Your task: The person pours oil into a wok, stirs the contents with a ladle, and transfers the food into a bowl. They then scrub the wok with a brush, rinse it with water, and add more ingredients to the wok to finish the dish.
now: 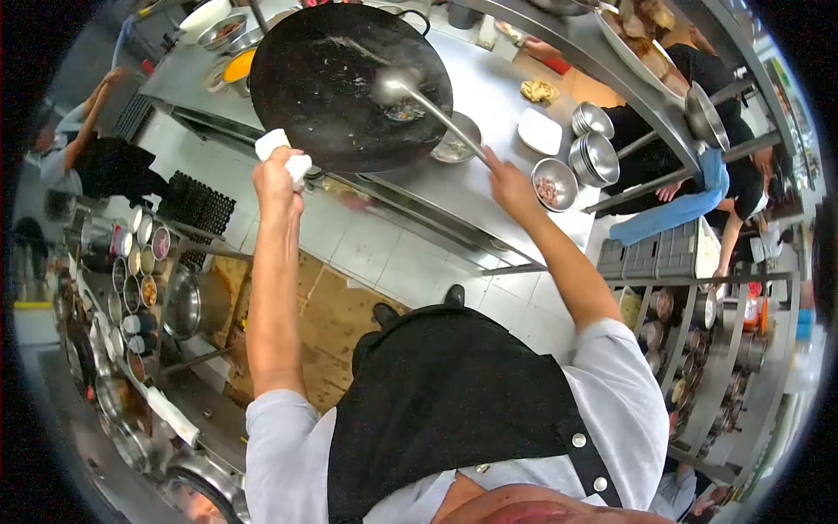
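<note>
My left hand is closed around a folded white cloth at the near left rim of a large black wok. The wok is tilted over the steel table, its dark inside facing me. My right hand grips the handle of a metal ladle, whose bowl is inside the wok, over some food I cannot make out. Partly under the wok's right rim is a metal bowl with food in it. A steel bowl with pinkish pieces stands just right of my right hand.
Stacked steel bowls, a white dish and yellow food are on the table's right. An orange-yellow bowl is at the back left. A shelf overhangs on the right. Other people work left and right.
</note>
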{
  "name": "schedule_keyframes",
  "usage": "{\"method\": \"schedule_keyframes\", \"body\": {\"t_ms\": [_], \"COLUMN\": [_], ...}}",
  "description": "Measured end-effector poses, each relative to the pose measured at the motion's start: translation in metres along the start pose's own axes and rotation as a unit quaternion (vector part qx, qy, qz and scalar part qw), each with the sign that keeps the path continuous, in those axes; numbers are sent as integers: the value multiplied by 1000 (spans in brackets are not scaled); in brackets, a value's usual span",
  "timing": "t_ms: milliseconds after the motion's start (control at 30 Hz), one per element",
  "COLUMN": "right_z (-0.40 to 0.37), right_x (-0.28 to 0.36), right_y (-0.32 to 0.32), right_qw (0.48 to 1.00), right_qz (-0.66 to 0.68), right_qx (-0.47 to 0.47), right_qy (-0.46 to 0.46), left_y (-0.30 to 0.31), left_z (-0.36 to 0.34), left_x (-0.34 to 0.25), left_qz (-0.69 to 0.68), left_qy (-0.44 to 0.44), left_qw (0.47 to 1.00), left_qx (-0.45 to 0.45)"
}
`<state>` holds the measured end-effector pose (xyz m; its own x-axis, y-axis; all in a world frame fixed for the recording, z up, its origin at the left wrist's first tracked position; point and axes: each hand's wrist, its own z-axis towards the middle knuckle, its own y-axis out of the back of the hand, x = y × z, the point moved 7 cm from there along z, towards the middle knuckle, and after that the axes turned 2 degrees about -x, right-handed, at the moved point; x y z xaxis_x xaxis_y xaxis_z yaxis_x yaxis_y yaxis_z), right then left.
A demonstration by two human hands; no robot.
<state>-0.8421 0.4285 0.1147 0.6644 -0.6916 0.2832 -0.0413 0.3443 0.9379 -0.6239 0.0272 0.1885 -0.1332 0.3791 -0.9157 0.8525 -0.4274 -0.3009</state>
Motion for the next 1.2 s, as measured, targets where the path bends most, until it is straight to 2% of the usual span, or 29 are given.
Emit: {"method": "schedule_keyframes", "body": {"t_ms": [67,167,200,233,333,400,467,533,600,633,700,767,833,900,967,1033,1100,1167,1200], "right_z": [-35,-54,-57,-56,-51,-41,-16,36,98,128,136,119,88,49,5,-6,-5,0,3], "right_x": [-42,-76,-75,-79,-93,-101,-92,-50,-11,5,57,68,26,-38,-78,-113,-124,-129,-125], "right_y": [23,67,89,103,144,151,151,144,112,82,64,48,28,14,55,87,122,159,177], "right_qw": [998,990,990,989,984,987,993,994,989,968,983,985,975,990,988,985,978,970,970], "right_qz": [-54,-129,-129,-120,-159,-135,-84,3,98,194,133,128,133,40,48,-4,-125,-175,-138], "right_qx": [19,35,46,27,55,38,27,79,49,-3,-5,15,-53,79,61,50,86,84,49], "right_qy": [15,53,42,81,57,75,78,81,102,160,126,116,170,109,135,167,141,146,192], "left_y": [1,2,0,-2,-8,-9,-6,-10,-16,-19,-22,-28,-35,-33,-27,-21,-25,-15,-4], "left_z": [2,6,7,2,-10,-17,-16,-31,-49,-57,-68,-78,-87,-79,-65,-55,-62,-65,-65], "left_x": [8,26,33,39,48,54,64,60,54,51,44,36,26,30,41,53,55,61,68], "left_qz": [-60,-50,-65,-65,-22,-31,-26,-26,-28,-25,-27,-30,-40,-69,-95,-89,-94,-64,-34], "left_qy": [-5,-6,-21,-20,-32,-45,-58,-57,-40,-43,-47,-62,-79,-85,-88,-77,-92,-106,-76], "left_qw": [998,997,995,995,994,993,993,991,990,990,989,988,988,985,981,979,976,974,974], "left_qx": [-26,-60,-72,-72,-102,-106,-101,-114,-129,-135,-141,-140,-123,-133,-144,-168,-176,-189,-210]}}
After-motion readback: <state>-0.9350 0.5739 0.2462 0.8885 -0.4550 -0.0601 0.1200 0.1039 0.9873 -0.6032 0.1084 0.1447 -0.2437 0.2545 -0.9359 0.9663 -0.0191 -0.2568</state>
